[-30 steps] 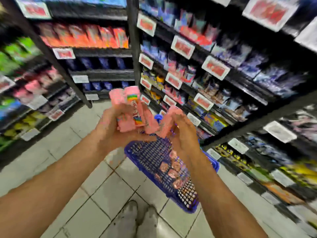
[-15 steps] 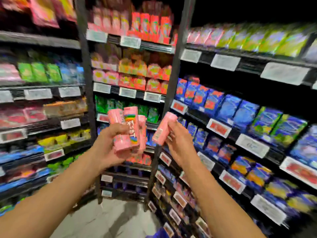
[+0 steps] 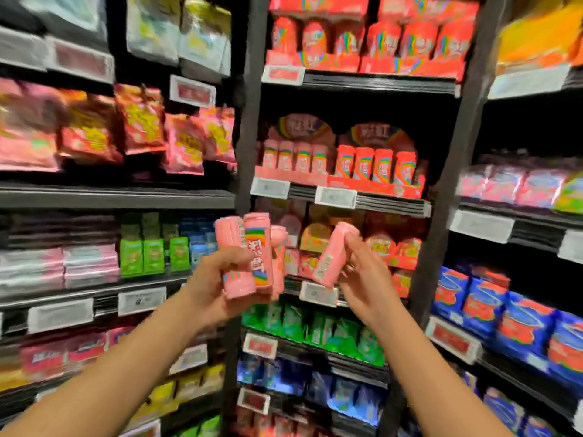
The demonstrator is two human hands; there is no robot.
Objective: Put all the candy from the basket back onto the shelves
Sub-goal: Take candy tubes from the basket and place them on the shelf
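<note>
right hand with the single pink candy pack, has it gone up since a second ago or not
Yes. The right hand and its single pink candy pack rose from just above the basket on the floor to the shelf under the pink and red tubs.

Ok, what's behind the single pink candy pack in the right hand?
Behind the single pink pack pinched by the right hand is a shelf section of blurred orange-red packets and a price tag. The pack and hand cover what sits directly behind.

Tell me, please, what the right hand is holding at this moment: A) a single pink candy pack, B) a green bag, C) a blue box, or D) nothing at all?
A: the right hand pinches one pink candy pack, tilted, in front of the shelves, while the left hand grips several more.
</note>
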